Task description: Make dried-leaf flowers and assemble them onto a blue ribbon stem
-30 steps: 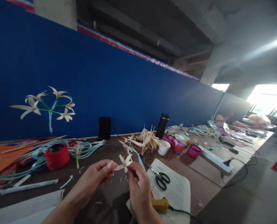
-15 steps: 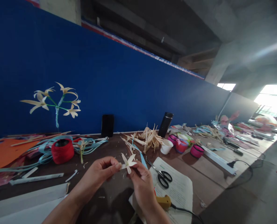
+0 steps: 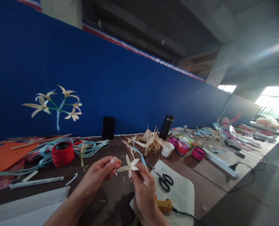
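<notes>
Near, right: yellow-bodied tool with black cord (image 3: pixel 164 206) beside the right wrist, on printed white paper (image 3: pixel 181 191). Near, left: long pale-grey cardboard box (image 3: pixel 28 201) on the dark brown table (image 3: pixel 106 210). Above the table, centre: right hand (image 3: pixel 144 188), grip pinched on a cream five-petalled flower (image 3: pixel 129 166). Left hand (image 3: pixel 104 169) just left of it, grip narrow, fingertips near the left petal's tip; can't tell if it holds anything. Black-handled metal scissors (image 3: pixel 165 182) on the paper, right of the flower. Farther: red round roll (image 3: pixel 63 157) left, small white cup (image 3: pixel 167 149) right, beside a heap of dried tan strips (image 3: pixel 151 141). Far: black cylindrical bottle (image 3: pixel 167 127) right, black flat slab (image 3: pixel 108 128) by the blue partition (image 3: pixel 130 78), teal-stemmed spray of cream flowers (image 3: pixel 58 117) left.
</notes>
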`<state>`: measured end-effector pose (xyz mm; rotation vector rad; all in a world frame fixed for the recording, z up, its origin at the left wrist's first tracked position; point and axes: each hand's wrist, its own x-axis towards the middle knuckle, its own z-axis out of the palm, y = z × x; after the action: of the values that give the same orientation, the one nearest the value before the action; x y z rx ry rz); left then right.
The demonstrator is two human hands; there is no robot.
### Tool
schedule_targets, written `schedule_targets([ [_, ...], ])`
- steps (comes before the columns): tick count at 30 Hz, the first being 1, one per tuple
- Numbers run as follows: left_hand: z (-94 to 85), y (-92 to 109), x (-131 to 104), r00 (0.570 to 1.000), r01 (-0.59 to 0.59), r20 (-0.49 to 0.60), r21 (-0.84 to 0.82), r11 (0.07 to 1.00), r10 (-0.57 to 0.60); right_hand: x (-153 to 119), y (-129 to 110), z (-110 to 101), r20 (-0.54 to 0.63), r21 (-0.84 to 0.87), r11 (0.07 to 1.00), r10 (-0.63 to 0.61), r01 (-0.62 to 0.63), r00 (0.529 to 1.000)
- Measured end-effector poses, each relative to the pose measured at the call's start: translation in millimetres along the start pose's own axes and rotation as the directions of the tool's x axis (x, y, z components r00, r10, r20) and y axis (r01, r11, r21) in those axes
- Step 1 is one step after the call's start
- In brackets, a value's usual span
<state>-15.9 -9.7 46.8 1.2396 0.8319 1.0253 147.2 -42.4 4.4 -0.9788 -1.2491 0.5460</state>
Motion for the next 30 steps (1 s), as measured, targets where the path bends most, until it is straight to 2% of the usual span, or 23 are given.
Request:
schedule_targets([
  [3,3.1,-5.6,3.7,0.999,0.014,-0.036,0.039,0.999,-0.013,-0.3,-0.6,-1.4,-0.014,-0.057,0.995,-0.084,0.083,0.996],
  [7,12.1,-12.0,5.8,1.0,-0.009,0.028,0.067,0.998,0.007,-0.2,-2.9,-1.8,-0.015,-0.098,0.99,-0.108,0.106,0.994],
  [13,19.3,-23.3,7.3,0.999,-0.033,0.01,0.04,0.999,0.032,-1.4,5.6,0.9,-0.065,-0.039,0.999,-0.002,-0.001,0.998],
  [16,21.7,-26.1,6.8,0.998,-0.065,0.018,0.043,0.997,0.065,-1.8,6.3,2.4,-0.038,0.008,0.999,0.046,-0.046,0.998],
  [20,25.2,-28.3,5.6,0.999,-0.042,-0.028,0.025,0.999,0.043,-1.9,3.7,4.4,-0.019,0.07,0.992,0.104,-0.102,0.994],
  [30,23.4,-31.5,7.3,0.998,-0.067,-0.011,-0.044,0.997,0.067,-2.8,4.5,6.0,0.018,0.094,0.987,0.129,-0.13,0.992],
])
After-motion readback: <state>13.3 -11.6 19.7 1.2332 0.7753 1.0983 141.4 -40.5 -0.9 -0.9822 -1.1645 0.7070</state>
